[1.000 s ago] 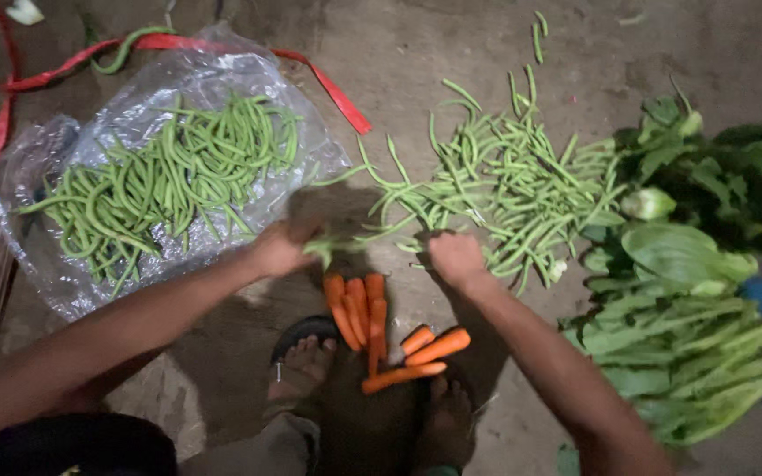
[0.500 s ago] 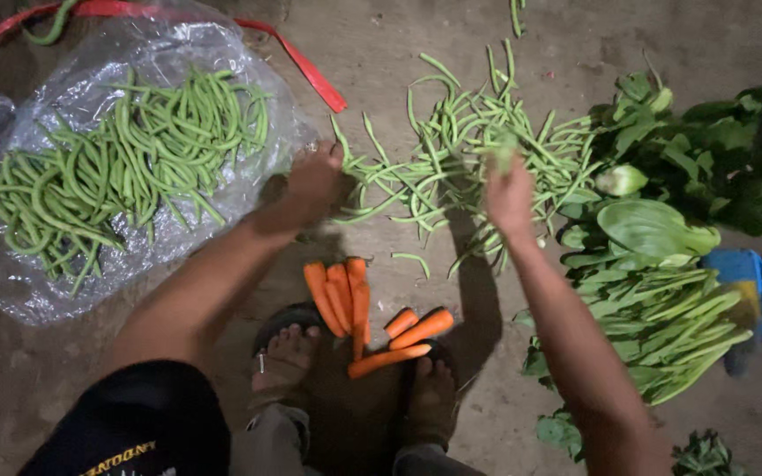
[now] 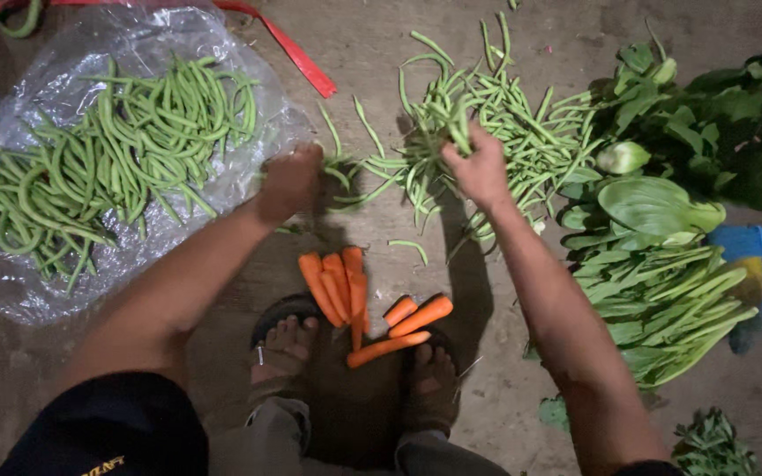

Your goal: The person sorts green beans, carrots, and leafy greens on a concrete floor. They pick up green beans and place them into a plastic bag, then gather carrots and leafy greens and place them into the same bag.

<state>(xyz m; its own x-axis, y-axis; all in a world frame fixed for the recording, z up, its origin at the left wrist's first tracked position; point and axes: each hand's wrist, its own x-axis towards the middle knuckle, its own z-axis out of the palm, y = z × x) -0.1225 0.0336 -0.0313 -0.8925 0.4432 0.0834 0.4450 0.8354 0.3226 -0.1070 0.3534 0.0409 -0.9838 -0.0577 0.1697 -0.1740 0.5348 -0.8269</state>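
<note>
- Left hand (image 3: 288,181) — closed in a fist on a few green beans at the near-left fringe of the loose bean heap, knuckles up, just beside the right edge of the plastic sheet.
- Right hand (image 3: 480,167) — clenched round a small bunch of green beans (image 3: 451,119), the pods standing up out of the fist, over the middle of the loose bean heap.
- Loose bean heap (image 3: 522,132) — lay scattered on the bare ground (image 3: 522,388) between the plastic sheet and the leafy greens; stray pods trailed toward the carrots.
- Plastic sheet (image 3: 11,291) — clear, crumpled, spread on the ground at the left; it carried a second, tidier pile of beans (image 3: 108,167), which filled most of its middle and far part.
- Red strap (image 3: 297,62) — ran along the far edge of the sheet and down past its far-right corner.
- Carrots (image 3: 337,282) — orange, about eight in two small groups, lay on the ground just ahead of the person's toes, near both hands but apart from them.
- Sandalled feet (image 3: 288,344) — planted side by side at the near edge of the view, toes touching or nearly touching the carrots.
- Leafy greens (image 3: 663,264) — broad-leaved heads and long-stemmed bundles, stacked at the right, touching the bean heap's right fringe.
- Blue object (image 3: 756,260) — partly hidden behind the greens at the far right; kind could not be told.
</note>
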